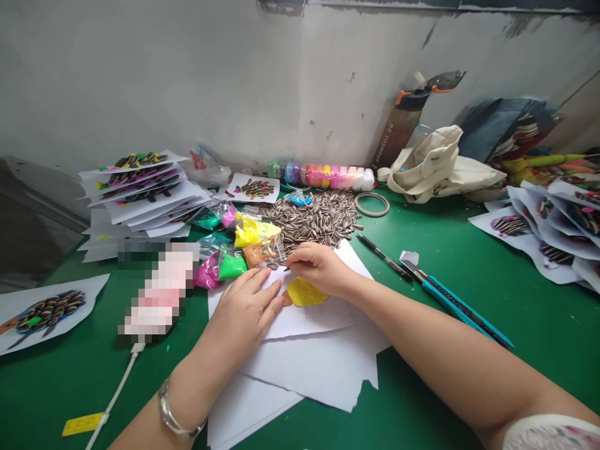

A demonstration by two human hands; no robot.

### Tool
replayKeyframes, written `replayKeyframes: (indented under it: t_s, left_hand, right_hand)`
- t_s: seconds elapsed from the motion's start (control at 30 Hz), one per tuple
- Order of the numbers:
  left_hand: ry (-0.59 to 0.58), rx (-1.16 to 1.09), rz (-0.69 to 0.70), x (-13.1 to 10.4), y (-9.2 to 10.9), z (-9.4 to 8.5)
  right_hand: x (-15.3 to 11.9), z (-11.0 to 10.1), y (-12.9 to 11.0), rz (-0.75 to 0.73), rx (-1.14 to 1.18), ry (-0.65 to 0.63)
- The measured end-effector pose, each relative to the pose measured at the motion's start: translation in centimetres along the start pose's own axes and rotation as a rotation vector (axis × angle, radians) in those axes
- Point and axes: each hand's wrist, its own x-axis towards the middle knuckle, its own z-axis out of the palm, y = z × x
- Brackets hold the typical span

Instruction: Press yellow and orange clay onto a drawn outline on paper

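With narrow fingers, my right hand [321,269] pinches a sunflower seed [287,269] (apparently); my left hand [244,307], fingers slightly spread, best steadies the paper [293,325] lightly

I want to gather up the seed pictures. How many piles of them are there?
2: one pile at the back left, and another pile at the right edge, cut off by the frame. More may lie out of view.

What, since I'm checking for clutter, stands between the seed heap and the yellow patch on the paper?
The right hand does, pinching a small dark piece. The clay bags sit off to the left of the yellow patch, not between it and the seed heap.
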Motion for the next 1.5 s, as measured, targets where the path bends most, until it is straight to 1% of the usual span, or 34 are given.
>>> replayKeyframes:
  t_s: [0.23, 0.4, 0.6, 0.83, 0.93, 1.07, 1.17, 1.4, 1.5]
  left_hand:
    - [0.0, -0.02, 0.009, -0.1, 0.2, -0.5]
    - [-0.022, -0.023, 0.025, -0.2, 0.0, -0.4]
    - [0.007, -0.027, 0.056, 0.0, -0.2, -0.4]
    - [0.004, -0.059, 0.072, -0.1, -0.3, -0.8]
    - [0.026, -0.087, 0.074, 0.0, -0.4, -0.5]
    - [0.098, -0.128, 0.072, 0.3, -0.5, 0.2]
    - [0.13, -0.127, 0.057, 0.7, -0.3, 0.6]
    - [0.111, -0.075, 0.052, 1.4, 0.4, 0.9]
    - [0.127, -0.102, 0.049, 1.3, 0.5, 0.8]
  right_hand:
    - [0.0, 0.1, 0.1, 0.004, -0.002, -0.001]
    - [0.0, 0.1, 0.0, 0.003, -0.008, -0.012]
    - [0.0, 0.1, 0.0, 0.008, -0.006, -0.004]
    - [0.0, 0.1, 0.1, 0.009, -0.011, 0.0]
    - [-0.1, 0.1, 0.1, 0.011, -0.007, -0.008]
    - [0.0, 0.1, 0.1, 0.003, -0.015, -0.011]
    - [0.0, 0.2, 0.2, -0.007, -0.024, -0.012]
    - [0.0, 0.3, 0.4, -0.015, -0.018, -0.016]
    - [-0.1, 0.3, 0.4, -0.018, -0.014, -0.007]
